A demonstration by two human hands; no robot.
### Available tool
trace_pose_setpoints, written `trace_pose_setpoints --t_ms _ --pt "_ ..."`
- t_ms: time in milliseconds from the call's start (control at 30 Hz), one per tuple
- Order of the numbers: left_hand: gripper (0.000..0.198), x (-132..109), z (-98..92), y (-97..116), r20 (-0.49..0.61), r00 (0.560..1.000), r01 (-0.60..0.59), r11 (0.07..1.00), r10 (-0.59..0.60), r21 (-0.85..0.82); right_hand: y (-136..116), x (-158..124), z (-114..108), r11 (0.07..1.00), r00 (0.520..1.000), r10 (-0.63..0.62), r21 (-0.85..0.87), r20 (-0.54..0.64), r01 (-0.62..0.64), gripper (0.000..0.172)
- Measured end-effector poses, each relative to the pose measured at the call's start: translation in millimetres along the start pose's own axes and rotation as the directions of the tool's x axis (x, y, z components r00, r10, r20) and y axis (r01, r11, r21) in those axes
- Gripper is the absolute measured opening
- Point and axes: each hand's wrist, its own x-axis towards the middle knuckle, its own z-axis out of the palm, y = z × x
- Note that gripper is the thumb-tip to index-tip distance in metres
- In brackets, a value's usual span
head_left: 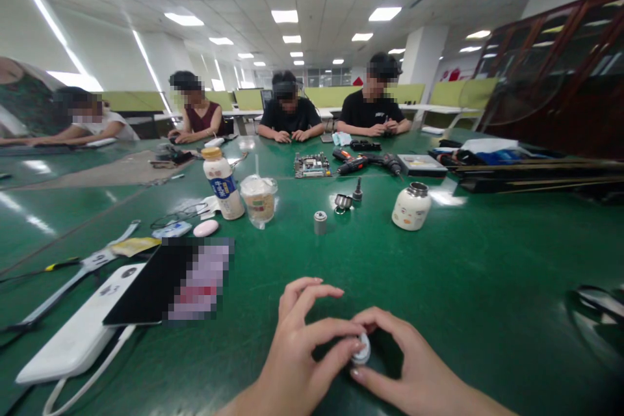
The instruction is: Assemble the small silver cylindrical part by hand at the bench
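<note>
Low in the middle of the head view, a small round grey-white piece (361,352) is pinched between the fingertips of both hands, just above the green table. My left hand (305,341) grips it with thumb and index finger, the other fingers raised and spread. From the right, my right hand (412,354) closes thumb and index finger around its edge. Fingers partly cover the piece, so its exact kind is unclear. Farther off stand a small grey cylinder (320,223), a dark metal cap with a ring (342,203), a dark stopper-like part (357,190) and a lidless cream bottle (411,207).
A tablet (151,286) lies over a white power bank (82,325) with a cable at left. Behind are a milk-drink bottle (223,185), a plastic cup (259,200), a circuit board (312,165) and power drills (370,163). Several people sit across the table.
</note>
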Motion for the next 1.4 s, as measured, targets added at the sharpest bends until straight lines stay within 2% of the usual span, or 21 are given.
trace_pose_setpoints --t_ms 67,133,233,267,433,533,667,733,833,933,1000,1133,1200,1267,1400 --pt "0.026 -1.7 0.5 -2.0 0.036 0.999 -0.013 1.0 0.013 -0.009 2.7 -1.8 0.0 1.0 1.0 -0.027 -0.003 -0.004 0.027 0.034" --pt "0.033 -5.1 1.6 -4.2 0.067 0.998 -0.001 1.0 0.003 -0.02 5.8 -4.2 -1.2 0.995 0.994 -0.1 0.006 -0.034 0.1 0.047" --pt "0.067 -10.6 4.8 -8.4 0.12 0.992 0.042 0.999 -0.04 -0.015 8.6 -7.7 -5.5 0.968 0.962 -0.249 0.006 -0.108 0.251 0.062" --pt "0.069 -11.9 6.0 -9.8 0.143 0.988 0.05 0.999 -0.05 0.001 8.7 -8.6 -7.2 0.957 0.95 -0.289 -0.008 -0.118 0.29 0.063" --pt "0.036 -13.8 8.5 -12.4 0.183 0.982 0.038 0.994 -0.056 0.1 7.1 -9.4 -12.2 0.93 0.937 -0.35 -0.122 -0.008 0.346 0.065" --pt "0.035 -13.4 8.1 -11.6 0.173 0.984 0.032 0.995 -0.049 0.096 7.8 -7.4 -11.5 0.912 0.93 -0.366 -0.191 0.022 0.364 0.062" --pt "0.036 -15.1 9.6 -14.0 0.149 0.988 0.02 0.996 -0.032 0.082 8.5 -4.7 -10.2 0.85 0.894 -0.446 -0.324 -0.026 0.415 0.051" --pt "0.037 -17.1 11.6 -17.2 0.132 0.991 0.006 0.997 -0.016 0.075 6.9 -4.0 -11.1 0.775 0.857 -0.515 -0.44 -0.023 0.454 0.047" --pt "0.039 -20.1 14.7 -21.9 0.113 0.994 -0.01 0.998 0.002 0.067 2.0 -3.7 -13.8 0.608 0.788 -0.615 -0.632 0.008 0.48 0.04" --pt "0.039 -20.8 15.8 -23.3 0.107 0.994 -0.018 0.997 0.01 0.072 -2.9 -3.7 -12.2 0.441 0.719 -0.695 -0.775 0.025 0.453 0.031" --pt "0.038 -19.9 15.0 -22.3 0.117 0.993 -0.02 0.996 0.011 0.082 -4.6 -4.1 -5.4 0.385 0.685 -0.729 -0.832 -0.007 0.4 0.027" --pt "0.037 -18.2 12.6 -19.5 0.137 0.991 -0.018 0.995 0.005 0.094 -4.5 -6.7 16.2 0.389 0.649 -0.747 -0.886 -0.144 0.251 0.031" --pt "0.036 -18.4 12.1 -18.8 0.14 0.99 -0.014 0.995 0.001 0.094 -4.1 -8.1 22.6 0.384 0.652 -0.743 -0.896 -0.154 0.225 0.034" --pt "0.034 -19.0 12.3 -18.4 0.14 0.99 -0.007 0.995 -0.006 0.096 -4.1 -8.4 21.5 0.393 0.642 -0.752 -0.884 -0.151 0.252 0.033" --pt "0.035 -19.8 13.4 -19.3 0.133 0.991 -0.007 0.995 -0.006 0.099 -5.6 -6.1 3.0 0.387 0.613 -0.789 -0.816 -0.051 0.43 0.024"
